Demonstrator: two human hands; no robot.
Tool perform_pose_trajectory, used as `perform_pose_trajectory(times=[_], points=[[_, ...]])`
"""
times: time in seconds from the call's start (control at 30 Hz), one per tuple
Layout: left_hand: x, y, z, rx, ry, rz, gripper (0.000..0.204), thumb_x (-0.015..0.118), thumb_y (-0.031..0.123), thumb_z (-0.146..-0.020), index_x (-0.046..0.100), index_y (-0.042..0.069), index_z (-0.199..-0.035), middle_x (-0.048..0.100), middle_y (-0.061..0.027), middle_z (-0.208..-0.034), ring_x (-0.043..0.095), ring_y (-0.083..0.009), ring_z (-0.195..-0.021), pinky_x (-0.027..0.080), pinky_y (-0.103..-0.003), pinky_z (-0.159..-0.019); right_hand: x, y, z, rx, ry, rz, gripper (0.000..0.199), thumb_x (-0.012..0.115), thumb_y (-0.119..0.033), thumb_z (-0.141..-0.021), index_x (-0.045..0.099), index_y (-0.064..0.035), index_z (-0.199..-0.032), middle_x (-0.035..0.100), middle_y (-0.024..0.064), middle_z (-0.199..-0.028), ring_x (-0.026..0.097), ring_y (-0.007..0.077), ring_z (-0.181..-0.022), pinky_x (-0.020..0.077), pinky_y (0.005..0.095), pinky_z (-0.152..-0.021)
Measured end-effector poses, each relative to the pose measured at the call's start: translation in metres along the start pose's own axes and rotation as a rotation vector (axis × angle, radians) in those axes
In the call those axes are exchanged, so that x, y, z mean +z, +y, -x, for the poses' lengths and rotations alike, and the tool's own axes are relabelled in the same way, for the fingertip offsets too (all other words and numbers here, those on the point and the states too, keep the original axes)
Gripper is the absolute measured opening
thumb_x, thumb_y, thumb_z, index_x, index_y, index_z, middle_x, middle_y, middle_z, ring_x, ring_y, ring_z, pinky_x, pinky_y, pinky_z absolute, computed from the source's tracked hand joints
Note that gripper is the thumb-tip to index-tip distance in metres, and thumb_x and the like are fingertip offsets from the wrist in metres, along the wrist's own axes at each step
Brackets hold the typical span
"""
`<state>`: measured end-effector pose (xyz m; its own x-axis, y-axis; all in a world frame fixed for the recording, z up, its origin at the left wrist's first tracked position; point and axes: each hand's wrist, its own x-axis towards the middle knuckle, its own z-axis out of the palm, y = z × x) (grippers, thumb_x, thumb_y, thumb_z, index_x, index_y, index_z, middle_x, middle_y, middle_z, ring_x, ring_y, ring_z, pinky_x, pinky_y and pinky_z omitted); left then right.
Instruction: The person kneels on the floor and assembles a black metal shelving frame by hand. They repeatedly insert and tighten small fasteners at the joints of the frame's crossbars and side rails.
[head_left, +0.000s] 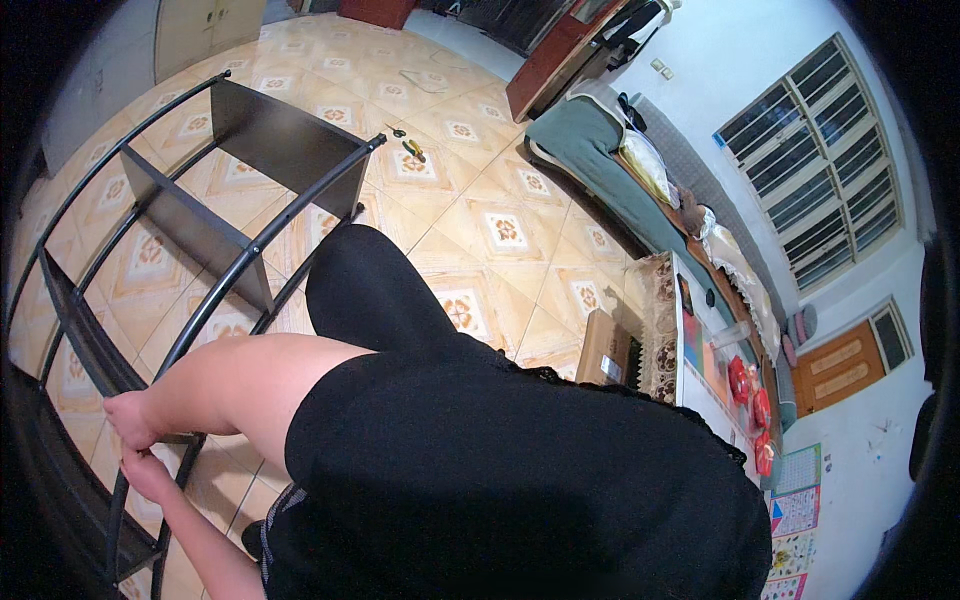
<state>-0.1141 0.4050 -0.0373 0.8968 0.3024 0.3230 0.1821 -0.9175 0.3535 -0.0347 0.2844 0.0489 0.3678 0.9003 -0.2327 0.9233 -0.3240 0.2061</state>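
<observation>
Both hands are low at the left of the head view, closed on the same spot of a black metal shelf frame (pixel 250 250) lying on its side on the tiled floor (pixel 500 230).

Upper hand (pixel 133 418): fist shut around a thin black tube of the frame, where a cross shelf meets it; knuckles face the camera. Its bare forearm runs back to the right, into the black garment (pixel 520 480) that fills the lower middle. Lower hand (pixel 148 476): just below the first, nearly touching it, fingers curled onto the same tube or the small bracket beside it. How tight, or whether it pinches a small part, cannot be told, since the fingertips are hidden. Which hand is left and which is right cannot be told either; the arms seem to cross the body.

From the grip the frame runs up and away: two curved tubes arc toward the top of the view, with dark flat shelf boards (pixel 285 140) set between them. Another rail passes under the hands toward the bottom edge.

Well beyond the far end of the frame, small hand tools with yellow handles (pixel 412 149) lie on the tiles. Far right of the grip are a cardboard box (pixel 608 350), a green-covered bed (pixel 590 150) and a barred window (pixel 815 160).
</observation>
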Motion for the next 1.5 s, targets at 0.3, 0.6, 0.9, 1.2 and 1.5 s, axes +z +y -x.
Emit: perform_pose_trajectory(times=[0.3,0.6,0.9,1.2,1.5], points=[[-0.015,0.002,0.000,-0.006,-0.054,0.136,0.031,0.059,0.012,-0.085,0.061,0.014,-0.116,0.065,-0.0062,-0.112,0.059,-0.0269,-0.103,0.034,-0.038,-0.097,-0.004,-0.004,0.000,0.034,-0.036,0.011,0.029,0.053,-0.030,-0.082,0.068,-0.0089,-0.096,0.066,0.0094,-0.093,0.060,0.0260,-0.091,0.0438,0.0461,-0.081],[-0.023,0.005,-0.005,-0.163,-0.219,0.444,0.036,0.053,0.004,-0.083,0.058,0.005,-0.119,0.063,-0.0151,-0.115,0.060,-0.0286,-0.105,0.044,-0.035,-0.086,0.001,-0.006,0.006,0.046,-0.125,0.064,0.033,0.052,-0.032,-0.083,0.067,-0.0087,-0.101,0.065,0.0102,-0.095,0.060,0.0267,-0.090,0.0446,0.0468,-0.079],[-0.008,-0.040,-0.004,-0.263,0.003,0.451,0.042,0.045,-0.001,-0.081,0.056,-0.002,-0.121,0.060,-0.0198,-0.118,0.058,-0.0305,-0.110,0.042,-0.035,-0.096,-0.003,-0.027,-0.027,-0.015,-0.349,0.363,0.036,0.051,-0.034,-0.084,0.065,-0.0085,-0.106,0.064,0.0110,-0.098,0.059,0.0274,-0.089,0.0454,0.0475,-0.076],[-0.045,-0.017,0.017,-0.397,0.237,0.416,0.036,0.048,0.002,-0.077,0.066,0.006,-0.108,0.063,-0.0175,-0.111,0.059,-0.0314,-0.106,0.044,-0.037,-0.094,-0.023,-0.047,0.006,0.326,-0.182,-0.183,0.026,0.060,-0.027,-0.079,0.072,-0.0115,-0.097,0.070,0.0076,-0.095,0.067,0.0222,-0.087,0.0506,0.0374,-0.073],[-0.022,-0.019,0.013,-0.766,-0.246,0.325,0.026,0.051,0.020,-0.081,0.066,0.001,-0.090,0.064,-0.0224,-0.102,0.060,-0.0372,-0.104,0.048,-0.045,-0.088,0.043,-0.062,-0.016,0.860,0.221,-1.269,0.038,0.054,-0.027,-0.088,0.064,0.0088,-0.093,0.064,0.0280,-0.094,0.063,0.0413,-0.090,0.0483,0.0415,-0.080]])
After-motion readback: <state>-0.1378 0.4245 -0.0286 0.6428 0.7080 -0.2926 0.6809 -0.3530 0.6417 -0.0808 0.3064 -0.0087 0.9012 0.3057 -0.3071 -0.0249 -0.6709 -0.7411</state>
